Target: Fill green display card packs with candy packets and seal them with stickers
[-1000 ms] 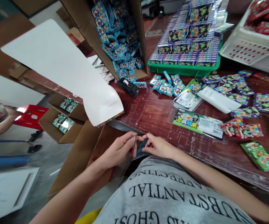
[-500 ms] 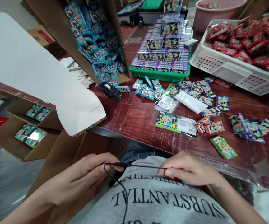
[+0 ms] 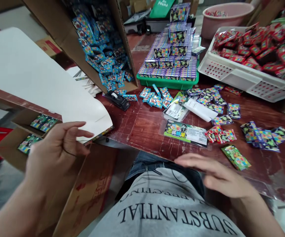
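As the dark cord (image 3: 157, 172) lies slack on the grey shirt (image 3: 162, 184), lower centre, best keep it snag-free: left hand (image 3: 58, 151) half-curled near white sheet (image 3: 33, 72), right hand (image 3: 211, 171) flat beside surface (image 3: 147, 126), both grips loose, seemingly empty.

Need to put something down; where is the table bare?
Bare: the table between the black object, blue packets and flat pack; another patch right of the green packet. Crowded with purple packets: before the white basket.

Ahead of the right fingers (image 3: 194, 160), dark-red surface (image 3: 144, 122), green-and-black card (image 3: 179, 131) with multicoloured print; right of them, green packet (image 3: 235, 157). Beyond the left fingers (image 3: 73, 125), plain white sheet (image 3: 41, 72); between, black-lettered grey shirt (image 3: 157, 197).
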The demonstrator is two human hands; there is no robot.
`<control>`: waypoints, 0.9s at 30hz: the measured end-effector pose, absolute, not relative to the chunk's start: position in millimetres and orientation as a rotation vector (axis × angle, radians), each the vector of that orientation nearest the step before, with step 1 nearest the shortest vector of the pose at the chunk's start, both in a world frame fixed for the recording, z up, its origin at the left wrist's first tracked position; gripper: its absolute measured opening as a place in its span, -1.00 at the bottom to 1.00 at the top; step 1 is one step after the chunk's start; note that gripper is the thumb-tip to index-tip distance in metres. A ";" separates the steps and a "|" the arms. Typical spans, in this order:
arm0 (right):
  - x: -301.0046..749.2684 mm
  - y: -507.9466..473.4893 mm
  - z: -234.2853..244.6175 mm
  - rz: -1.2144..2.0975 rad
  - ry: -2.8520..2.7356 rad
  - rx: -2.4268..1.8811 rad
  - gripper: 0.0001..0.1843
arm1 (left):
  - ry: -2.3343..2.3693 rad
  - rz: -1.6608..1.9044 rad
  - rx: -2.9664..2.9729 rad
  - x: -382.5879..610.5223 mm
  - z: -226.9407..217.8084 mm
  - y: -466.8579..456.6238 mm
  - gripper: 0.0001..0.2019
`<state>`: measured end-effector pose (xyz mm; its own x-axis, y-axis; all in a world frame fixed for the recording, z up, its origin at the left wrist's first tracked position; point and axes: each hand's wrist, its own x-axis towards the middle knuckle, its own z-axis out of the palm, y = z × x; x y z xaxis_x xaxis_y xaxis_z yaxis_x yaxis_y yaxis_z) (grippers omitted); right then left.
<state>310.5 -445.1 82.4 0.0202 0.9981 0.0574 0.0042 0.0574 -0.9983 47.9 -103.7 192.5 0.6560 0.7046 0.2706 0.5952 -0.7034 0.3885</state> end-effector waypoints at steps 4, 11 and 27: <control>291.4 -400.1 85.9 1.157 -0.937 -1.270 -0.56 | 0.009 0.608 2.635 93.9 172.2 -160.8 -0.70; 286.5 -367.5 103.4 1.033 -0.466 -0.951 -0.59 | -0.993 0.491 2.767 172.6 144.4 -215.8 -0.75; 356.3 -407.1 95.8 0.856 0.099 -0.727 -0.65 | -1.277 0.204 2.684 244.4 104.9 -235.4 -0.78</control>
<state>356.3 -407.1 95.8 0.6667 0.6535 -0.3585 -0.7180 0.4338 -0.5444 244.4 -235.4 104.9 0.6259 -0.7560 0.1919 -0.7781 -0.6220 0.0874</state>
